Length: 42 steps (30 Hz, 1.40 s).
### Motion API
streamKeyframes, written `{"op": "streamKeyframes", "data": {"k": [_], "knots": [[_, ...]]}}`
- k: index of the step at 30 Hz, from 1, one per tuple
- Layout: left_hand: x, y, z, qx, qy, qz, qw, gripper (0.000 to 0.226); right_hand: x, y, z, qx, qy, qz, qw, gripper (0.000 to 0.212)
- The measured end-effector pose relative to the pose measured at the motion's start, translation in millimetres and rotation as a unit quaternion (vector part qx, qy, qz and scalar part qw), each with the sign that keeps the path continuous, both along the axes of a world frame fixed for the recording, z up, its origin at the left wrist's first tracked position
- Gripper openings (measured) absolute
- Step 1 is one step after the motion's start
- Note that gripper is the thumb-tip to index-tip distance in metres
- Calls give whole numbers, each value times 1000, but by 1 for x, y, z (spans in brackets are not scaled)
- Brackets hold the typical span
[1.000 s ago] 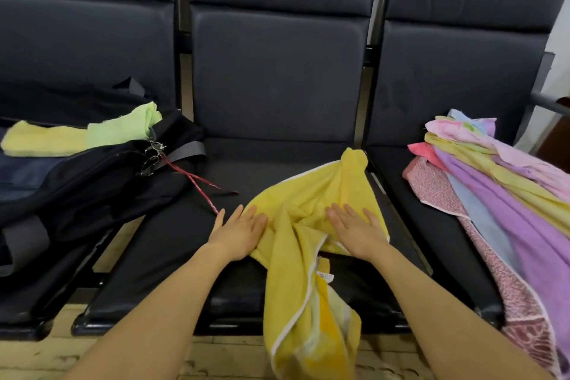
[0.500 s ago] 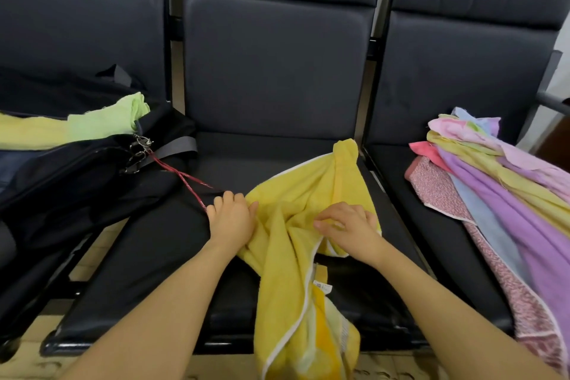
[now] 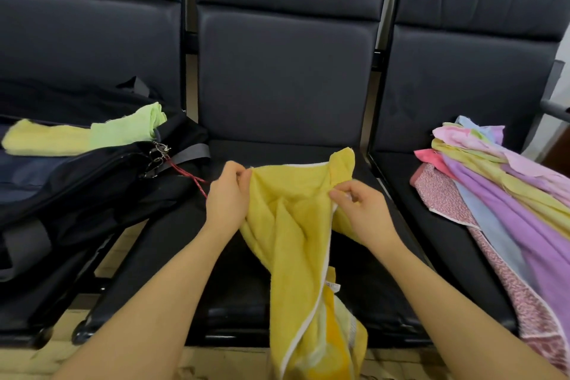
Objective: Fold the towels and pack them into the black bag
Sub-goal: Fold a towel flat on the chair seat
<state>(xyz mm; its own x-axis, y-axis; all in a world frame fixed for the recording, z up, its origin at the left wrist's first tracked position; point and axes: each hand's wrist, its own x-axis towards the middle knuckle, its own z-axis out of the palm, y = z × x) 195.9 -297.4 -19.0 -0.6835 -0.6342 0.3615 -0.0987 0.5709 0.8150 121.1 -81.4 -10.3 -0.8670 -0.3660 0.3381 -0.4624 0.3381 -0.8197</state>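
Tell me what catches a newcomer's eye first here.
A bright yellow towel on the middle seat, pinched along its top edge by the left hand and right hand, its lower end hanging off the seat front. On the right seat lies a pile of pastel towels; on the left, a black bag holding folded yellow-green towels.

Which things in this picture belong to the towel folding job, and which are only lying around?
Belong to the job:
- yellow towel, pinched by left hand and right hand
- black bag
- folded towels on the bag
- pile of unfolded towels on the right seat

Just lying about:
- red cord at the bag's zipper
- middle seat, only a work surface
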Motion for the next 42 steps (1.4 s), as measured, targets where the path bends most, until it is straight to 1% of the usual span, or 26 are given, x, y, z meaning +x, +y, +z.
{"op": "streamKeyframes", "data": {"k": [4, 7, 9, 12, 13, 14, 15, 17, 18, 19, 21, 23, 25, 26, 28, 29, 30, 32, 34, 36, 39, 40, 42], "knots": [[23, -3, 28, -47, 48, -17, 998, 10, 16, -5, 26, -97, 29, -11, 995, 12], [42, -1, 41, -75, 67, -42, 994, 12, 28, -8, 45, -148, 17, 10, 989, 13], [53, 5, 53, -111, 86, -63, 988, 18, 35, -10, 55, -159, 24, 31, 986, 15], [63, 17, 65, -188, 102, -86, 973, 22, 47, -13, 71, -145, 70, 68, 985, 15], [64, 21, 66, -193, 108, -91, 971, 22, 51, -14, 75, -148, 78, 78, 983, 15], [66, 26, 65, -179, 121, -100, 971, 22, 54, -14, 78, -152, 82, 87, 981, 15], [68, 31, 66, -145, 134, -110, 974, 23, 57, -15, 80, -155, 81, 93, 980, 16], [71, 44, 69, -46, 140, -129, 981, 25, 60, -16, 81, -158, 71, 101, 980, 16], [72, 50, 70, -14, 133, -136, 982, 26, 62, -15, 81, -160, 64, 105, 979, 16], [73, 56, 71, -9, 123, -142, 982, 25, 63, -15, 80, -161, 57, 110, 979, 16], [72, 64, 71, -43, 95, -159, 982, 22, 65, -14, 80, -164, 42, 125, 978, 16], [71, 68, 72, -79, 48, -182, 979, 16, 67, -12, 80, -165, 26, 143, 976, 16], [69, 71, 72, -92, 13, -189, 978, 14, 67, -10, 80, -162, 19, 149, 975, 16], [68, 72, 71, -77, 15, -184, 980, 15, 66, -8, 79, -158, 19, 144, 977, 15], [68, 74, 72, -5, 56, -158, 986, 18, 65, -7, 75, -150, 29, 113, 982, 15], [67, 73, 72, 20, 80, -134, 988, 19, 65, -7, 72, -145, 41, 93, 984, 16], [66, 71, 72, 26, 95, -105, 990, 20, 65, -7, 68, -133, 54, 74, 987, 19], [65, 66, 73, 7, 92, -54, 994, 21, 69, -10, 60, -99, 60, 45, 992, 21], [65, 62, 74, -13, 84, -20, 996, 23, 76, -14, 56, -74, 43, 38, 996, 15], [64, 59, 74, -18, 84, -3, 996, 24, 82, -20, 56, -35, 22, 53, 998, 8], [66, 57, 72, -16, 83, 13, 996, 25, 86, -29, 55, 65, -27, 81, 994, 10], [66, 56, 72, -14, 82, 18, 996, 25, 88, -31, 54, 70, -44, 89, 993, 11], [68, 52, 71, -10, 75, 28, 997, 24, 89, -32, 55, 19, -67, 105, 992, 15]]}}
